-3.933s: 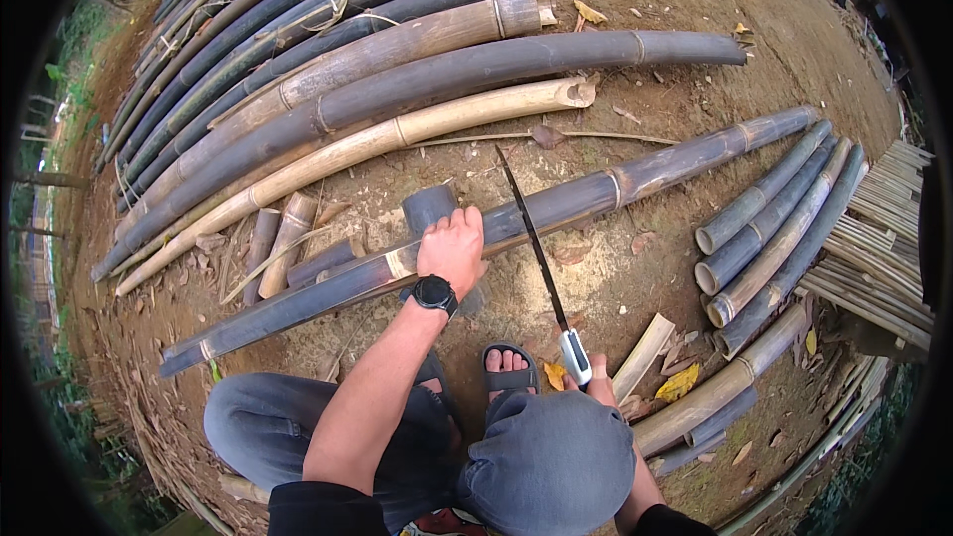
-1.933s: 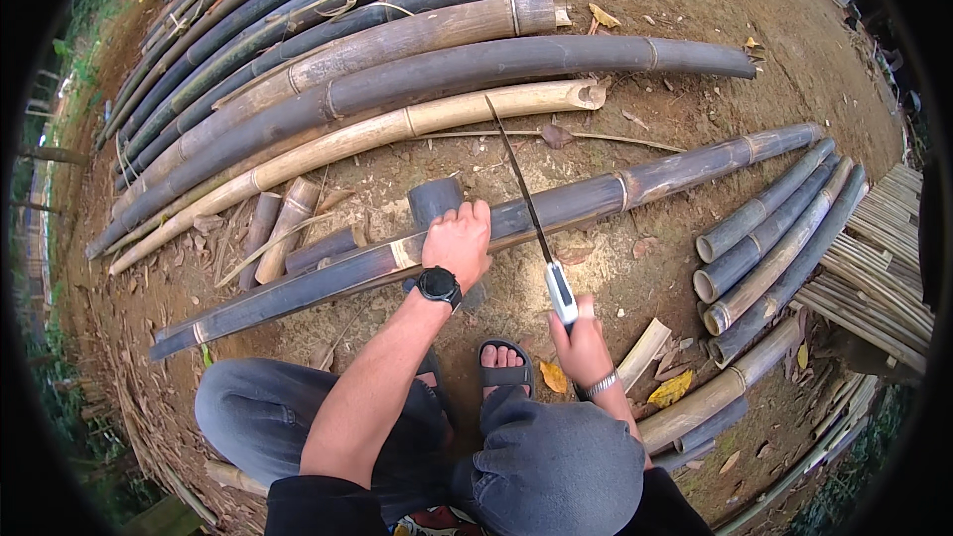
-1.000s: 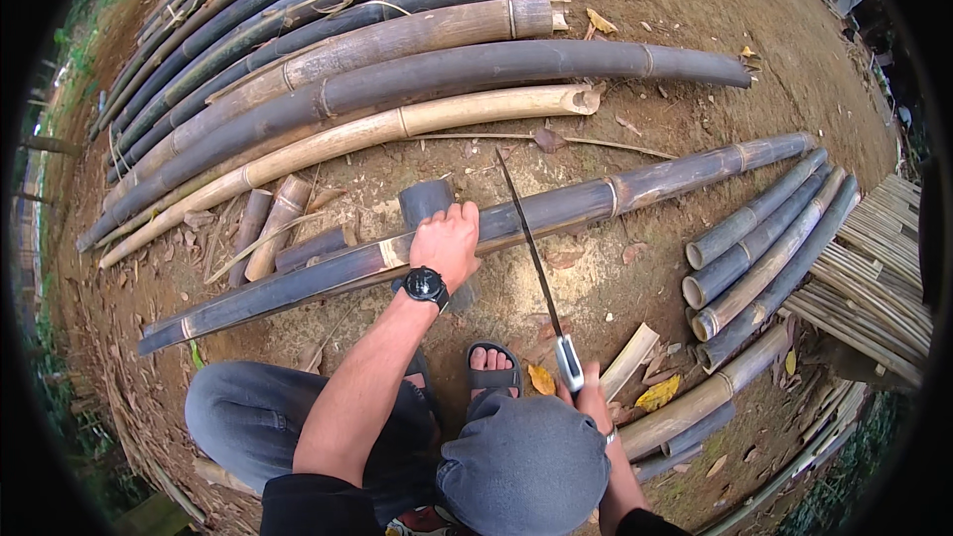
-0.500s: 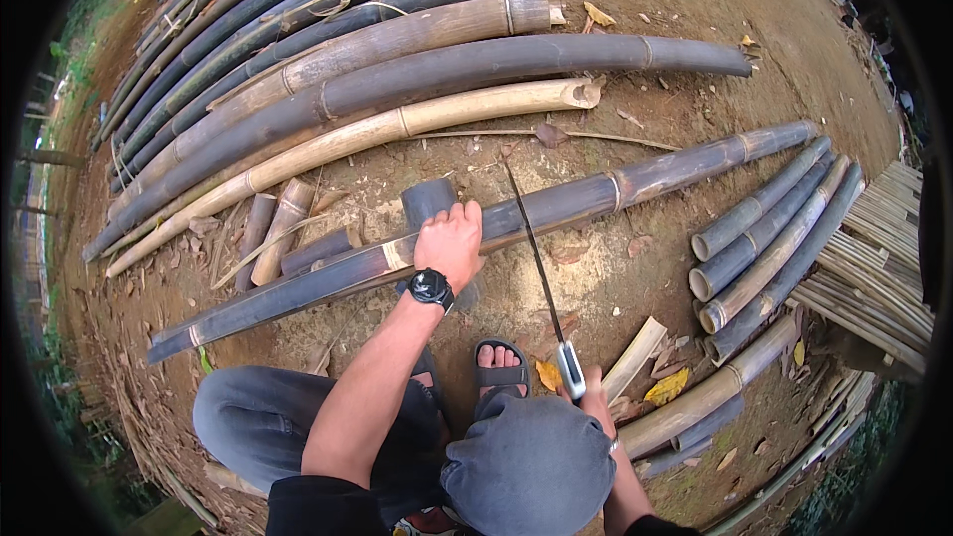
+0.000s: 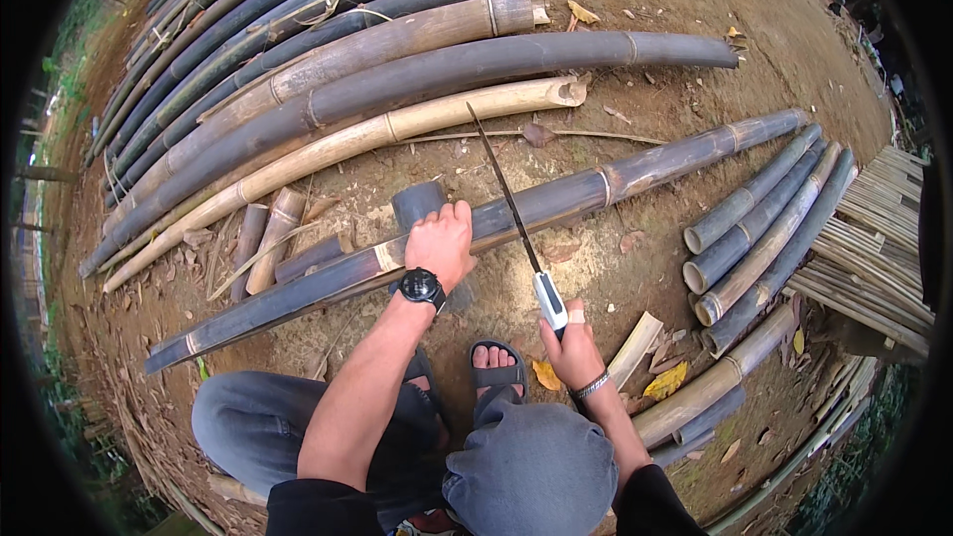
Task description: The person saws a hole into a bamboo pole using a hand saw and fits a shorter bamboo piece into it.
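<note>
- My right hand [image 5: 573,345], gripping the saw [image 5: 518,222], has pushed forward; likely another cutting stroke.
- My left hand [image 5: 440,244] still clasps the dark bamboo pole [image 5: 561,200].

Outdoor work yard (dirt ground [image 5: 685,0], stacked bamboo [image 5: 328,35])

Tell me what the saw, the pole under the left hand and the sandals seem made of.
Saw blade: probably metal, given its thin, dark profile.
Saw handle: likely plastic, smooth white with a dark inset.
Pole: bamboo, judging by ringed joints; dark, lightly shiny skin.
Sandals: perhaps rubber or foam, judging by thick, matte grey straps.
</note>
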`<control>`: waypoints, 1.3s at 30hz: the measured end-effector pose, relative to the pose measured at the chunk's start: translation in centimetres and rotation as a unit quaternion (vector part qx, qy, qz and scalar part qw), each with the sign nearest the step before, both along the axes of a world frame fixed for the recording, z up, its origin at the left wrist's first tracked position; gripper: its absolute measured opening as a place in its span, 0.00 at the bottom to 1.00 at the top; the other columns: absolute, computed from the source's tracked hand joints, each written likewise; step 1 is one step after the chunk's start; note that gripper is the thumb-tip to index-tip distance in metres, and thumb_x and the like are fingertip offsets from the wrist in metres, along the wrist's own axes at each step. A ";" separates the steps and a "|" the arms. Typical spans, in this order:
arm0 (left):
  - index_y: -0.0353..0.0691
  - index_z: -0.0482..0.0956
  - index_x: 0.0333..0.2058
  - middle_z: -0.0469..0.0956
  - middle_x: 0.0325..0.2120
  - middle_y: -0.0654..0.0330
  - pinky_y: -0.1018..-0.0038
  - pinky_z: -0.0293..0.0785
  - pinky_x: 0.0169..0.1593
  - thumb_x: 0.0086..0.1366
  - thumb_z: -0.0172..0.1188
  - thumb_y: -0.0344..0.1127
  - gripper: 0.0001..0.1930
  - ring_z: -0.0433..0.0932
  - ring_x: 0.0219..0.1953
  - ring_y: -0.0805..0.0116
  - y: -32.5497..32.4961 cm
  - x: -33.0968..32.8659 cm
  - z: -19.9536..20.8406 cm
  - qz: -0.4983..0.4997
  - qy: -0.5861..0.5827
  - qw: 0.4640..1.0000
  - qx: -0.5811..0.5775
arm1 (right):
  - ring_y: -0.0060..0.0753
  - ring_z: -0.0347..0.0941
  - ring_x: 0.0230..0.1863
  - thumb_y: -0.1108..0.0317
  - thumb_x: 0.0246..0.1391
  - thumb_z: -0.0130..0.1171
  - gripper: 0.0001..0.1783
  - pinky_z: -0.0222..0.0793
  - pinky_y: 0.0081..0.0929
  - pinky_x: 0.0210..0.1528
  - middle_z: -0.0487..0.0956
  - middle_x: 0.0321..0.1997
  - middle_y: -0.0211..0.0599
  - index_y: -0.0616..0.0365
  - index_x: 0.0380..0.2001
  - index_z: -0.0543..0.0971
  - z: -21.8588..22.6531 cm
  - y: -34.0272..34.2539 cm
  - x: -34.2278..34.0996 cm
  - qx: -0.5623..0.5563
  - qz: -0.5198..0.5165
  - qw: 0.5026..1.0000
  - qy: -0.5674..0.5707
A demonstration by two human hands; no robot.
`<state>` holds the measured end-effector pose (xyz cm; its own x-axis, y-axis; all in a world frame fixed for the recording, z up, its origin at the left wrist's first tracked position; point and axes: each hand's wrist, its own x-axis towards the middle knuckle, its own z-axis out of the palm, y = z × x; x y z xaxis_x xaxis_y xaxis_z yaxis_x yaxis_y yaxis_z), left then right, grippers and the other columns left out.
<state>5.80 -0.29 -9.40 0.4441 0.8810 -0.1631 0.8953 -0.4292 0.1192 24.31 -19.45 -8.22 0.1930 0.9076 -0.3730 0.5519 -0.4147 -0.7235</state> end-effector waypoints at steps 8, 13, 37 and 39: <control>0.38 0.70 0.39 0.79 0.37 0.51 0.63 0.79 0.46 0.42 0.79 0.40 0.30 0.82 0.42 0.53 -0.4 0.0 -0.1 0.006 0.002 1.000 -0.002 | 0.68 0.79 0.36 0.62 0.61 0.62 0.23 0.74 0.53 0.34 0.79 0.29 0.64 0.64 0.48 0.64 0.5 -8.7 0.1 -0.017 -0.023 0.999 0.035; 0.39 0.69 0.39 0.79 0.36 0.54 0.64 0.79 0.45 0.43 0.77 0.38 0.28 0.82 0.40 0.55 -0.4 -0.1 0.0 0.004 -0.001 1.000 -0.010 | 0.70 0.78 0.34 0.60 0.62 0.60 0.21 0.73 0.54 0.34 0.79 0.28 0.64 0.63 0.45 0.64 -0.2 0.1 0.2 -0.042 -0.003 0.999 0.017; 0.38 0.70 0.39 0.79 0.36 0.51 0.63 0.79 0.45 0.41 0.79 0.40 0.30 0.82 0.41 0.53 0.0 -0.2 -0.2 0.009 -0.004 1.000 -0.012 | 0.72 0.76 0.40 0.61 0.61 0.61 0.22 0.72 0.51 0.36 0.78 0.32 0.65 0.62 0.45 0.63 0.3 -1.1 0.0 -0.062 -0.022 0.997 0.030; 0.38 0.70 0.38 0.79 0.36 0.51 0.63 0.79 0.45 0.41 0.78 0.40 0.29 0.82 0.41 0.53 0.0 -0.9 -0.2 0.019 0.004 1.000 -0.011 | 0.68 0.79 0.40 0.62 0.61 0.62 0.22 0.74 0.49 0.37 0.79 0.32 0.65 0.63 0.45 0.63 -0.5 -9.8 0.7 -0.050 -0.023 0.998 0.040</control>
<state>4.88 -0.33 -9.59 0.4099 0.8930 -0.1860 0.9114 -0.3930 0.1219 25.05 -29.24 -8.75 0.2001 0.8557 -0.4772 0.4721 -0.5110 -0.7183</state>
